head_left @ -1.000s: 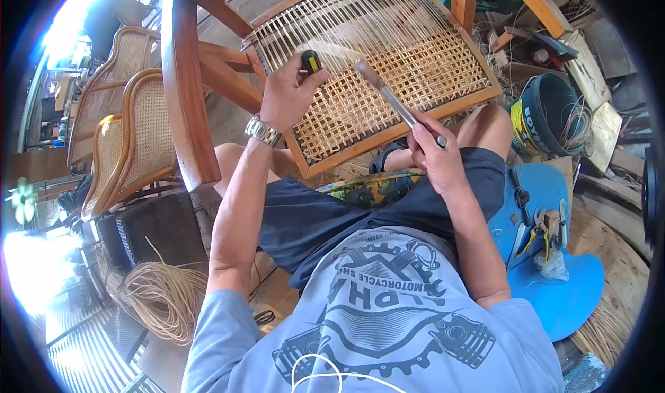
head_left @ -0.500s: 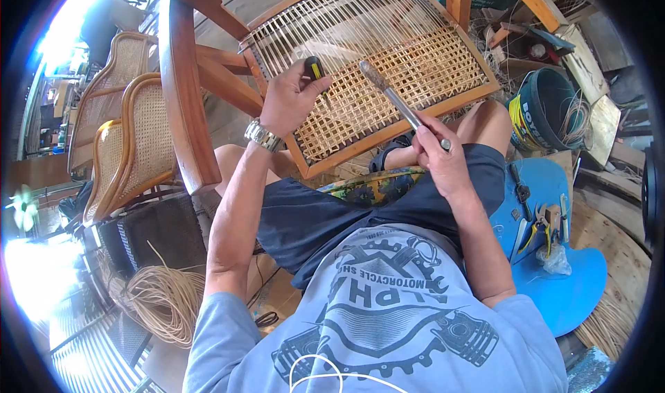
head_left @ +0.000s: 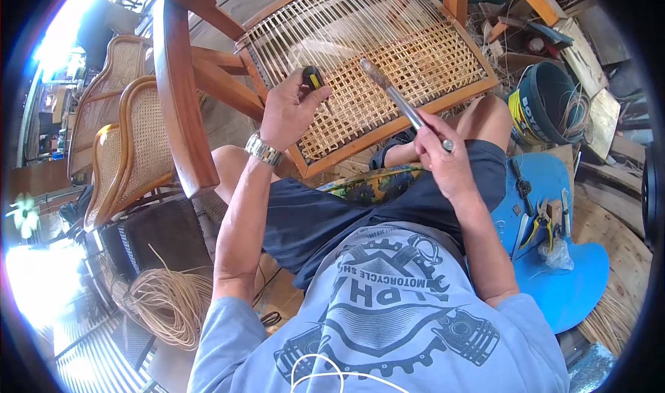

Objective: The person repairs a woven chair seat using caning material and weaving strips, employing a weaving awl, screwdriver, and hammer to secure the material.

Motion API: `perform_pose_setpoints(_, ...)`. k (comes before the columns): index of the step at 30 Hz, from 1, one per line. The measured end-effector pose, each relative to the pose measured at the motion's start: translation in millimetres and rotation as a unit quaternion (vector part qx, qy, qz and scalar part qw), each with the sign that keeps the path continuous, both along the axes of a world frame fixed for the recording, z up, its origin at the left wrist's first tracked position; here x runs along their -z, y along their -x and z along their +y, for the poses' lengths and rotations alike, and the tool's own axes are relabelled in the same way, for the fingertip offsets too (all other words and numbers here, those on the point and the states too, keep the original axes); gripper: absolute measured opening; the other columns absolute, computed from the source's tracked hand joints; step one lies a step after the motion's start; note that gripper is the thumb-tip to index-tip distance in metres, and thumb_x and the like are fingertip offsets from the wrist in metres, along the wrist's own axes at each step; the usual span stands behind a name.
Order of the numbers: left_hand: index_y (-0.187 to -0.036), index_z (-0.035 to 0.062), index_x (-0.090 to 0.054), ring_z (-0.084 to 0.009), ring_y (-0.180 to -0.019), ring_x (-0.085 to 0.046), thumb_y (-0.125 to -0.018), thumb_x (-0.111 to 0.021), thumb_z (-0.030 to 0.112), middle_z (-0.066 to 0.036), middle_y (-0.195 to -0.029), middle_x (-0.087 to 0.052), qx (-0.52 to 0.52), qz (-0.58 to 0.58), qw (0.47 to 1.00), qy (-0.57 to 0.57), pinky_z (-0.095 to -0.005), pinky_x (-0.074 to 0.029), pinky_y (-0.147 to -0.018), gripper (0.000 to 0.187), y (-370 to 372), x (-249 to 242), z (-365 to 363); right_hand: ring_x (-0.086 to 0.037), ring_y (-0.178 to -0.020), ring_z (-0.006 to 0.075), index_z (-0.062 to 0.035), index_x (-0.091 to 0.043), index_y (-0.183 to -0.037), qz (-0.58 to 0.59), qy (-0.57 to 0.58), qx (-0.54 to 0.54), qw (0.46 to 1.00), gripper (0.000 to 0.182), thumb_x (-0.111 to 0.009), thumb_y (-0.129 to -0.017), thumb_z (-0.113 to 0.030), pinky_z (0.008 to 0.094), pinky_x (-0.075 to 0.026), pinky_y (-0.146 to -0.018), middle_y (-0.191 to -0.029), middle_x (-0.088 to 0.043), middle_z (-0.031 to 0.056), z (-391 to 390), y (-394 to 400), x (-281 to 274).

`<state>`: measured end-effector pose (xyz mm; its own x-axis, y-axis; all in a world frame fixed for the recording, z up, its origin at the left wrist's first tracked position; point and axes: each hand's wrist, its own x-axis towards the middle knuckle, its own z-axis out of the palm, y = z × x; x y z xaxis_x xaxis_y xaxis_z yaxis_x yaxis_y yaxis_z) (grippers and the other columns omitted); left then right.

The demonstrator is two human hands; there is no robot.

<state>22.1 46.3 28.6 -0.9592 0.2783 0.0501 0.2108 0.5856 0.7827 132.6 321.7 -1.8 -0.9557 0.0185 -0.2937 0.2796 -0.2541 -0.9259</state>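
Observation:
A wooden chair frame holds a cane seat panel [head_left: 409, 67], woven in its nearer part and with parallel strands farther off. My left hand [head_left: 287, 112], with a metal watch on the wrist, is closed on a black and yellow screwdriver [head_left: 314, 79] above the panel's left side. In my right hand [head_left: 443, 157] is a hammer [head_left: 398, 100] with a metal shaft, its worn head over the woven cane. Both hands are apart from each other. The screwdriver's tip is hard to make out against the cane.
A blue board [head_left: 554, 275] at the right carries pliers [head_left: 539, 226] and other tools. Behind it stands a dark bucket [head_left: 547, 105] with cane strands. Cane-backed chairs [head_left: 142, 136] and a cane coil [head_left: 170, 303] are at the left.
My left hand has shifted slightly, and the screwdriver's handle is tilted a little differently. The view has moved slightly. My right hand keeps its hold on the hammer.

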Motion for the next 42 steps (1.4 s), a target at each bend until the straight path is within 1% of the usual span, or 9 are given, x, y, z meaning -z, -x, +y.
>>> perform_pose_setpoints(4,-0.112,0.0039,-0.066,-0.0061,-0.089,-0.066,-0.097,-0.072,0.015,0.001,-0.097,-0.072,-0.019,-0.007,0.999,-0.026,-0.0247,-0.054,-0.080,0.020,-5.5,-7.5,-2.2,-0.045,-0.061,0.0030,0.0014,-0.059,-0.137,0.025,-0.035,-0.163,0.986,0.035,-0.053,-0.104,-0.011,0.0198,-0.036,-0.053,-0.076,-0.055,-0.0031,9.6,-7.0,-7.8)
perform_pose_setpoints(12,-0.111,0.0050,-0.067,-0.0061,-0.088,-0.064,-0.096,-0.072,0.013,0.002,-0.094,-0.071,0.016,-0.022,1.000,0.008,-0.0254,-0.053,-0.080,0.018,-10.9,-3.1,3.0,-0.040,-0.057,0.0020,0.0007,-0.057,-0.139,-0.018,0.012,-0.034,0.999,0.039,-0.053,-0.104,-0.013,0.0187,-0.030,-0.049,-0.074,-0.052,-0.0036,13.1,-14.5,-6.2)
perform_pose_setpoints(15,-0.112,0.0050,-0.067,-0.0069,-0.088,-0.063,-0.097,-0.071,0.013,0.002,-0.095,-0.070,0.009,-0.032,0.999,-0.015,-0.0252,-0.052,-0.080,0.018,-14.1,-3.7,3.0,-0.040,-0.057,0.0022,0.0008,-0.057,-0.140,0.039,-0.054,-0.168,0.984,0.040,-0.053,-0.103,-0.013,0.0186,-0.030,-0.050,-0.074,-0.052,-0.0034,10.2,-19.6,-5.6)
perform_pose_setpoints(18,-0.114,0.0039,-0.066,-0.0074,-0.091,-0.064,-0.098,-0.071,0.012,0.000,-0.099,-0.070,0.002,-0.018,0.999,-0.034,-0.0250,-0.052,-0.083,0.019,-20.0,-6.6,-3.4,-0.039,-0.057,0.0026,0.0005,-0.057,-0.141,-0.055,-0.023,-0.125,0.990,0.042,-0.053,-0.102,-0.013,0.0186,-0.030,-0.050,-0.074,-0.052,-0.0035,18.7,-28.2,-12.3)
perform_pose_setpoints(27,-0.115,0.0029,-0.064,-0.0073,-0.091,-0.064,-0.098,-0.070,0.013,0.000,-0.099,-0.071,0.016,-0.038,0.999,-0.010,-0.0254,-0.053,-0.083,0.021,-24.6,-1.1,1.7,-0.038,-0.059,0.0021,0.0002,-0.058,-0.139,-0.031,-0.001,-0.026,0.999,0.039,-0.053,-0.104,-0.016,0.0190,-0.030,-0.050,-0.075,-0.052,-0.0033,11.3,-35.2,-6.5)
perform_pose_setpoints(29,-0.115,0.0029,-0.064,-0.0072,-0.091,-0.064,-0.098,-0.070,0.013,0.000,-0.099,-0.071,0.015,-0.045,0.999,0.016,-0.0255,-0.053,-0.083,0.021,-26.8,-3.6,0.9,-0.038,-0.058,0.0020,-0.0002,-0.057,-0.140,-0.011,-0.034,-0.176,0.984,0.039,-0.053,-0.104,-0.015,0.0191,-0.029,-0.050,-0.075,-0.052,-0.0028,17.1,-39.4,-3.9)
perform_pose_setpoints(34,-0.113,0.0023,-0.065,-0.0072,-0.091,-0.064,-0.097,-0.072,0.015,0.000,-0.098,-0.072,-0.002,-0.035,0.994,-0.100,-0.0252,-0.052,-0.083,0.022,-34.5,-4.1,0.4,-0.038,-0.057,0.0020,-0.0008,-0.058,-0.139,-0.048,-0.018,-0.087,0.995,0.038,-0.053,-0.103,-0.013,0.0188,-0.028,-0.050,-0.074,-0.052,-0.0022,25.1,-42.4,-14.0)
perform_pose_setpoints(40,-0.115,0.0019,-0.065,-0.0077,-0.093,-0.064,-0.098,-0.071,0.014,-0.001,-0.099,-0.072,0.031,-0.061,0.998,-0.018,-0.0243,-0.052,-0.084,0.022,-37.5,-2.0,4.7,-0.043,-0.061,0.0033,0.0002,-0.058,-0.138,-0.028,-0.032,-0.067,0.997,0.037,-0.052,-0.104,-0.014,0.0198,-0.034,-0.054,-0.075,-0.053,-0.0020,14.9,-52.3,-9.0)
perform_pose_setpoints(42,-0.116,0.0019,-0.065,-0.0081,-0.094,-0.065,-0.098,-0.070,0.013,-0.002,-0.100,-0.072,0.032,-0.060,0.997,-0.047,-0.0241,-0.052,-0.085,0.022,-40.9,-3.5,2.0,-0.036,-0.060,0.0022,-0.0025,-0.054,-0.144,-0.008,-0.064,-0.200,0.978,0.041,-0.051,-0.105,-0.017,0.0193,-0.028,-0.051,-0.077,-0.050,-0.0019,20.7,-57.1,-8.7)
